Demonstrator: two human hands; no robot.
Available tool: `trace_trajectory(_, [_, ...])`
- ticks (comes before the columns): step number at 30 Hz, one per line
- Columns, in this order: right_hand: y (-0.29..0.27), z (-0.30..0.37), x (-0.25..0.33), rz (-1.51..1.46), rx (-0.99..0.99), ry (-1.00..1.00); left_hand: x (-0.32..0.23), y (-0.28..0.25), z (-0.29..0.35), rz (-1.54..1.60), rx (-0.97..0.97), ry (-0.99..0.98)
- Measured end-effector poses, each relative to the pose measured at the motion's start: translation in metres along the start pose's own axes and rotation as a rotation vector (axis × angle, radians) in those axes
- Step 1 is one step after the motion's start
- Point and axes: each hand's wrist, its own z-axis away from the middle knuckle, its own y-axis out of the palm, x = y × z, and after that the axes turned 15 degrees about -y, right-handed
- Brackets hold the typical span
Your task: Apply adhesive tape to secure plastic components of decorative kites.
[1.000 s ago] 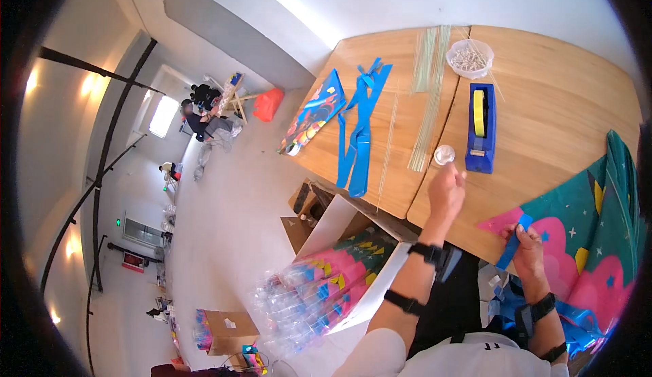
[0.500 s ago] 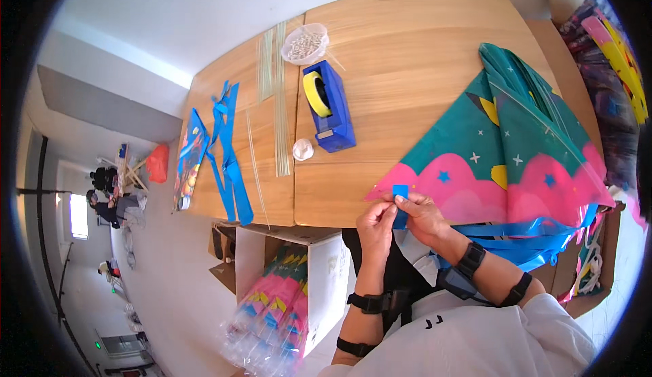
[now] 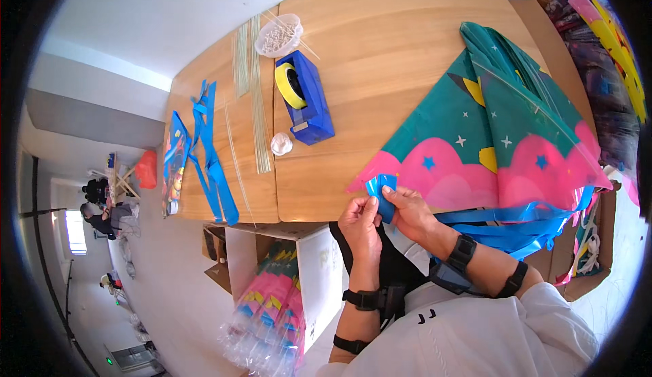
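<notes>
My right hand [image 3: 414,215] pinches a short, glossy blue strip [image 3: 383,199] between thumb and fingers above the table's near edge. At the strip's left side, my left hand [image 3: 361,226] is closed, thumb against fingers, on its edge. Just beyond both hands lies a folded kite sail [image 3: 468,129] in green and pink, printed with stars and yellow shapes. Long blue ribbons [image 3: 506,231] hang below the sail's near edge, beside my right forearm. Where the strip runs below my fingers is hidden.
A blue tape dispenser [image 3: 314,105], a bowl of small white pieces [image 3: 278,36] and thin rods [image 3: 258,119] lie on the wooden table [image 3: 367,51]. Blue ribbons [image 3: 210,153] lie at left. Below stands an open box [image 3: 319,275] of wrapped kites. People sit far left.
The blue strip has tilted and shows more of its length above my fingers. My hands have shifted slightly apart. The whole view has moved a little.
</notes>
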Motion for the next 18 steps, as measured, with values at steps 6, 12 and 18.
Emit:
trace_trajectory(6, [0.005, 0.021, 0.029, 0.452, 0.026, -0.149, -0.010, -0.033, -0.006, 0.005, -0.219, -0.079])
trace_trajectory(12, [-0.012, 0.036, 0.038, 1.241, 0.519, -0.659, 0.013, -0.028, -0.022, -0.333, -0.202, 0.041])
trace_trajectory(18, [-0.008, 0.018, 0.038, 1.433, 0.695, -0.930, 0.010, -0.007, -0.025, -0.572, -0.312, 0.057])
